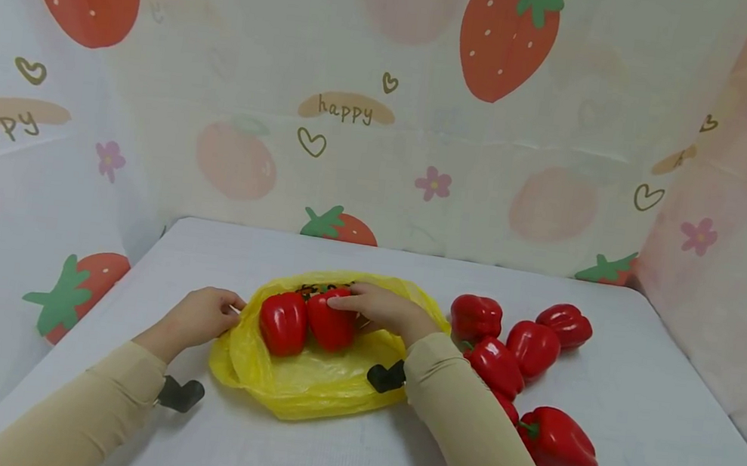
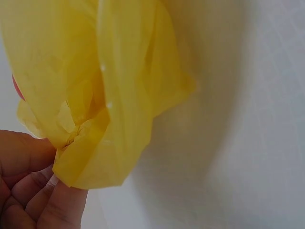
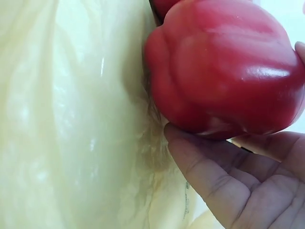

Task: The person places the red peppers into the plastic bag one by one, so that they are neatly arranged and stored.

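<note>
A yellow plastic bag (image 1: 301, 401) lies spread open on the table. My left hand (image 1: 202, 317) pinches its left edge between thumb and finger; the gathered plastic (image 2: 88, 167) shows close up in the left wrist view. Over the bag's mouth, my right hand (image 1: 384, 308) holds a glossy red bell pepper (image 1: 331, 323) from the right, fingers along its side. The same pepper (image 3: 224, 71) fills much of the right wrist view. Just left of it, a second red bell pepper (image 1: 283, 322) sits inside the bag.
Several red bell peppers lie to the right of the bag, the nearest one (image 1: 559, 444) beside my right sleeve (image 1: 469, 433). That forearm partly covers another pepper. The white table (image 1: 295, 460) meets a fruit-print cloth backdrop (image 1: 364, 57) behind and at both sides.
</note>
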{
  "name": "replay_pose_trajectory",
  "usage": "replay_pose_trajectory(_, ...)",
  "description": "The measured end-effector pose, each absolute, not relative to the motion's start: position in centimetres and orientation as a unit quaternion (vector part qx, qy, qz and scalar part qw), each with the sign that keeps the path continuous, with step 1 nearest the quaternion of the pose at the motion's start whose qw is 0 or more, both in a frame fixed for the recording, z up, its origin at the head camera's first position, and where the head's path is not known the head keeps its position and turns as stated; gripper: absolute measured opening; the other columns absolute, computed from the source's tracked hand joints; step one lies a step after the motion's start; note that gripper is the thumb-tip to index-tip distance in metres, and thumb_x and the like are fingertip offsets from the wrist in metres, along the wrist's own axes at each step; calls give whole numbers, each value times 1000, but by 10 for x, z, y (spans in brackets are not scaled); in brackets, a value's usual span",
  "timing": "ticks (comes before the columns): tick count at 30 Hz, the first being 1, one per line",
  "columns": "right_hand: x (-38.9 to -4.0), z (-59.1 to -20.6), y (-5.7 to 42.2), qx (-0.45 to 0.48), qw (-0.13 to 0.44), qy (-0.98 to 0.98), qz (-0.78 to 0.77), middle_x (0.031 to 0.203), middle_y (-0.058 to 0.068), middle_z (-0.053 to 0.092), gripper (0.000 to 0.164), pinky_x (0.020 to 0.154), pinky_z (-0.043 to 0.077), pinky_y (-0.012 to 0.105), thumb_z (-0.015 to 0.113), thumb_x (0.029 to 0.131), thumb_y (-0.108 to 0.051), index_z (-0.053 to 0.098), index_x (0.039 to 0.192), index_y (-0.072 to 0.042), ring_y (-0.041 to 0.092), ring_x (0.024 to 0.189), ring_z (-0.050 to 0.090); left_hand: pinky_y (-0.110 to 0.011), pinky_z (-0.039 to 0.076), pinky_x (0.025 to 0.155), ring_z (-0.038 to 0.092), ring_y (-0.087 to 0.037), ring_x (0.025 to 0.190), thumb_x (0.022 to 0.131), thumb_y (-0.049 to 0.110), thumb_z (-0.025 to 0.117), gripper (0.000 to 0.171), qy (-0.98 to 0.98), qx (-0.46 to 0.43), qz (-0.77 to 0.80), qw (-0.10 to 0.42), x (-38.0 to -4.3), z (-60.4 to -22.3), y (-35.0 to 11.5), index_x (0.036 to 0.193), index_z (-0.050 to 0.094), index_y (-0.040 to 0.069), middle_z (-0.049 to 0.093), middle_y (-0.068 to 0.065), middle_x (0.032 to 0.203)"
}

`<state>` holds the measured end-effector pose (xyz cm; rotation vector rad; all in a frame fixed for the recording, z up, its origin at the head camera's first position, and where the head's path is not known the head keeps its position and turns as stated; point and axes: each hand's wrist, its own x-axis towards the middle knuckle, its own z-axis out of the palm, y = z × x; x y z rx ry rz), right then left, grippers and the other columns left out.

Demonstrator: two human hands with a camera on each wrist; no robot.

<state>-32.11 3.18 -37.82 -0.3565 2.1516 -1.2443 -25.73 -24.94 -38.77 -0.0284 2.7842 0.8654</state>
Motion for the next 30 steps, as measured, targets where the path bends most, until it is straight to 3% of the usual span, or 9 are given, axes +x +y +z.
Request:
replay_pose_trajectory(5, -321, -377, 30, -115, 314, 811, -481, 116, 5, 52, 66, 83, 50, 38, 62, 81, -47, 42, 130, -9, 26, 101, 53, -34, 52, 75, 55, -19, 78, 88, 11, 53, 28, 949, -14, 294, 112, -259, -388, -249, 115, 59, 3, 61, -9, 97)
replay_pose_trajectory(11, -321, -376, 28, -109, 308, 811, -485, 112, 7, 54, 62, 82, 51, 38, 60, 83, -46, 45, 125, -4, 26, 98, 55, -34, 53, 75, 55, -19, 78, 88, 11, 53, 28, 951, -11, 290, 110, -259, -389, -249, 114, 59, 3, 61, -10, 98)
replay_pose_trajectory(30, -325, -382, 28, -85, 277, 826, -484, 111, 6, 55, 59, 82, 51, 36, 65, 81, -40, 49, 125, -4, 23, 100, 53, -35, 52, 77, 55, -20, 79, 88, 11, 53, 27, 950, -11, 292, 111, -259, -391, -250, 114, 59, 2, 61, -11, 98)
